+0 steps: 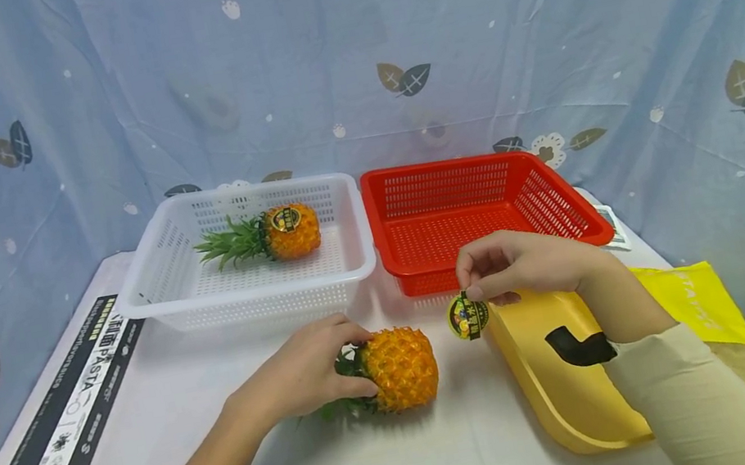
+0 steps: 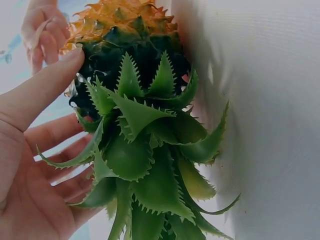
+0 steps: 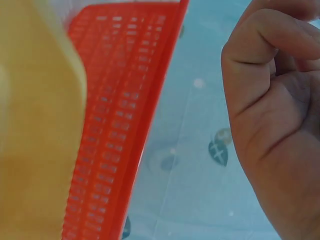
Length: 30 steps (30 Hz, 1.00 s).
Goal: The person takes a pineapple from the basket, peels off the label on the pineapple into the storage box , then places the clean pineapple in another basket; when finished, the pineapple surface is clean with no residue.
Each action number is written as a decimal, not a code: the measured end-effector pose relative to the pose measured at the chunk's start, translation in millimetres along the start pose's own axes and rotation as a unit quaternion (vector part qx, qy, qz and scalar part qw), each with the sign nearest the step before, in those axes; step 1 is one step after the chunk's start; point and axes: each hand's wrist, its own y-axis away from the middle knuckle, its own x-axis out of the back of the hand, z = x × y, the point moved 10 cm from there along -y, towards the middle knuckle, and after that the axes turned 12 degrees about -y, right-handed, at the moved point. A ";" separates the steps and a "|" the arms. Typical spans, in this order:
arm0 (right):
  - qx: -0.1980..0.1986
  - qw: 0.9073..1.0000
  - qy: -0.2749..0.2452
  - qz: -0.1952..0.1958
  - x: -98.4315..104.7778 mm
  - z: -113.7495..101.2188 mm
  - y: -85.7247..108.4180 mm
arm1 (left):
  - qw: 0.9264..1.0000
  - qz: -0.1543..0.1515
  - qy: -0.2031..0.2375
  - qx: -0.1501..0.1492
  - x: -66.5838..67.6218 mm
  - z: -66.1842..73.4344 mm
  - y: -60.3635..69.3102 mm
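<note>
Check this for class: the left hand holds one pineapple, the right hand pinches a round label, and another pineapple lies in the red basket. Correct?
Not quite: the head view shows the other pineapple in the white basket, not the red basket. The left hand does hold one pineapple, and the right hand pinches a round label.

Head view: my left hand [image 1: 321,366] hides most of the leafy green crown [image 1: 349,364] of the spiky orange pineapple [image 1: 402,368]. My cream right sleeve [image 1: 692,392] covers part of the yellow plastic tray [image 1: 587,411]. Round black-and-yellow label [image 1: 468,317]: too small to read. Left wrist: pineapple cut off above, crown below. Right wrist: tray blurred; my right hand [image 3: 275,110] cropped at right edge.
</note>
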 end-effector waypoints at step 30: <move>-0.080 0.996 -0.011 0.049 60.1 74.6 42.7 | 1.000 0.001 -0.003 0.001 1.0 -3.7 0.1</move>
